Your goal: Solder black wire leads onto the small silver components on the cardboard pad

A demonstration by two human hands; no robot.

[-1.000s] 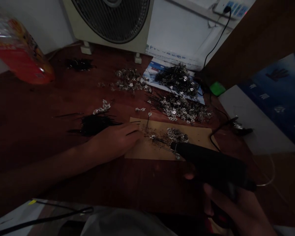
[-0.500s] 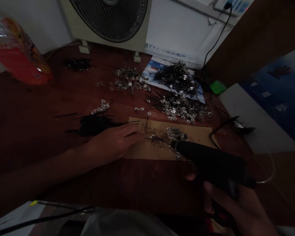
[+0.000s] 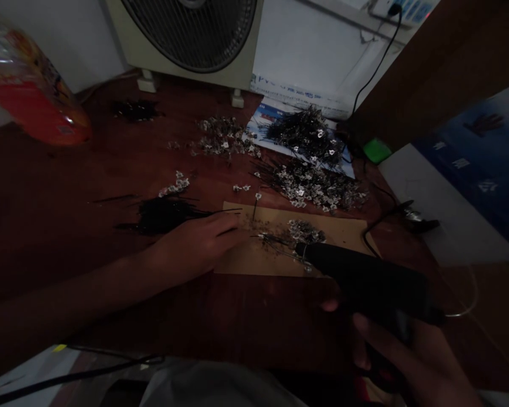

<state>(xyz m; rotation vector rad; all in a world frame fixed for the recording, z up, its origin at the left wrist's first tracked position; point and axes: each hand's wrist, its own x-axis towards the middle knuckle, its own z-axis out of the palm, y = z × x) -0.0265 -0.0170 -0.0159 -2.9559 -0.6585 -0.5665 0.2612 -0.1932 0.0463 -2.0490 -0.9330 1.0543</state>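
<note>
- Left hand (image 3: 197,244) lies palm down, fingertips on the cardboard's (image 3: 241,263) left edge; whether it pinches a thin wire, I can't tell.
- Right hand (image 3: 407,356) grips a black glue gun (image 3: 360,280), nozzle resting over the cardboard.
- Silver bits (image 3: 305,230) lie on the cardboard, just beyond the nozzle.
- Black wires (image 3: 163,215) lie just left of the cardboard.

Glue gun (image 3: 360,282): matt black. Card (image 3: 254,260): tan. Wire pile (image 3: 305,189): black, flecked silver. Table (image 3: 110,305): dark reddish brown. Bottle (image 3: 29,96): red and orange label. Fan (image 3: 237,70): cream, dark grille. Leaflet (image 3: 263,127): blue and white. Panel (image 3: 470,150): dark blue, white marks.
</note>
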